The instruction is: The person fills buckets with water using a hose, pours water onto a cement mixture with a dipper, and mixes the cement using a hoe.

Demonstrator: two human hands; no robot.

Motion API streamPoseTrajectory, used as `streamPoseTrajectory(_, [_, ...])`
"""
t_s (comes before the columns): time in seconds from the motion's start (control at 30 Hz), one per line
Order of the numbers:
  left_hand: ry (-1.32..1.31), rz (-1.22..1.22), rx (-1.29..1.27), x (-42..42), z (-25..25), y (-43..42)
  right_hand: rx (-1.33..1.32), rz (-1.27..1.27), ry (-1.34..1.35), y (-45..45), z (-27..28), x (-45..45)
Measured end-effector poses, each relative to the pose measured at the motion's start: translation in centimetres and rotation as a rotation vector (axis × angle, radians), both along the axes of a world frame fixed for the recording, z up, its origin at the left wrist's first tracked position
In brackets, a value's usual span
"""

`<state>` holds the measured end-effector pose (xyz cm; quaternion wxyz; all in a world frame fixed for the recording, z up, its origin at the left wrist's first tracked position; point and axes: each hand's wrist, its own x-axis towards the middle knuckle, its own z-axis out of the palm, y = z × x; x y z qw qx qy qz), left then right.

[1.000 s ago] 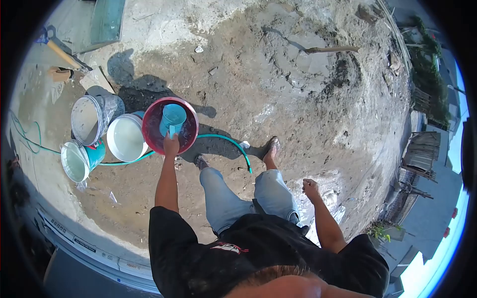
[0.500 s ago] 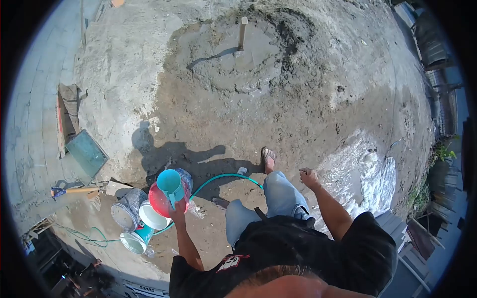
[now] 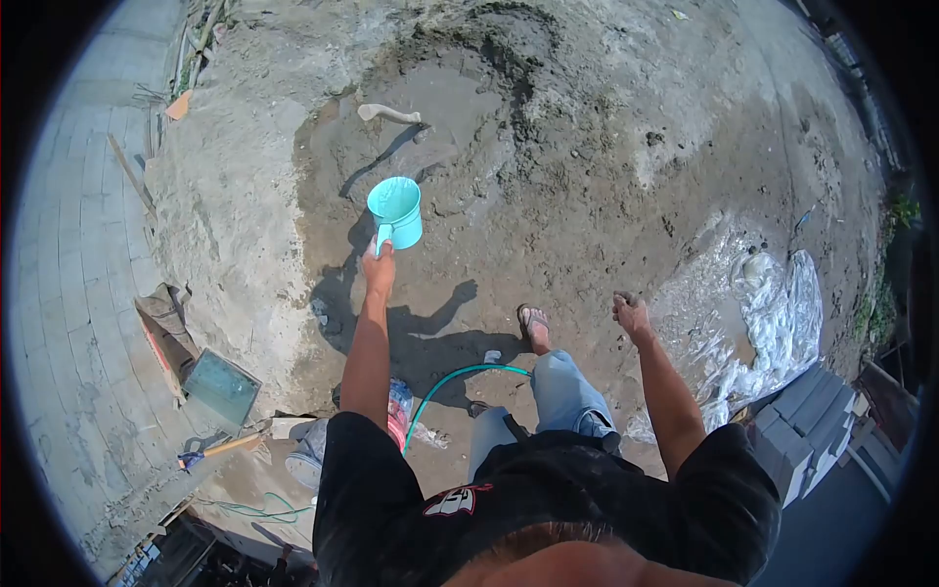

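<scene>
My left hand [image 3: 379, 269] is wrapped round the handle of a turquoise water dipper [image 3: 407, 233], held out in front of me above the ground. The dipper's mouth faces up towards me. Beyond it lies a patch of wet grey mortar [image 3: 452, 93] with a rim of darker, rough mix. A wooden tool handle [image 3: 389, 114] sticks up out of that patch; its lower end is buried. My right hand [image 3: 632, 315] hangs over the ground at my right, fingers curled in, with nothing visible in it.
A green hose [image 3: 452, 375] curves past my feet. Buckets [image 3: 305, 468] stand at my left, mostly behind my arm. Nearby lie a glass pane [image 3: 223, 391] and a wood-handled tool [image 3: 230, 445]. At right are crumpled plastic sheeting [image 3: 773, 313] and stacked grey blocks [image 3: 802, 416].
My left hand has carried the dipper forward and up from over the red bucket towards the mortar. The view has shifted, and my left arm now covers much of the buckets.
</scene>
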<state>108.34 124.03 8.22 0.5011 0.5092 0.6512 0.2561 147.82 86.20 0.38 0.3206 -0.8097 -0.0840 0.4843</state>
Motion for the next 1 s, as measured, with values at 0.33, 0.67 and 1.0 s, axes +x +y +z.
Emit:
streamPoseTrajectory(0.33, [0.100,-0.221,0.162,10.9,8.4,9.2,0.297,-0.120,0.202,20.8,8.9,-0.9])
streamPoseTrajectory(0.67, [0.480,-0.577,0.405,15.5,19.3,13.7,0.469,-0.425,0.619,43.3,13.0,-0.9])
streamPoseTrajectory(1.0, [0.843,-0.730,0.585,22.6,23.4,17.3,0.483,-0.578,0.971,62.9,6.2,1.3])
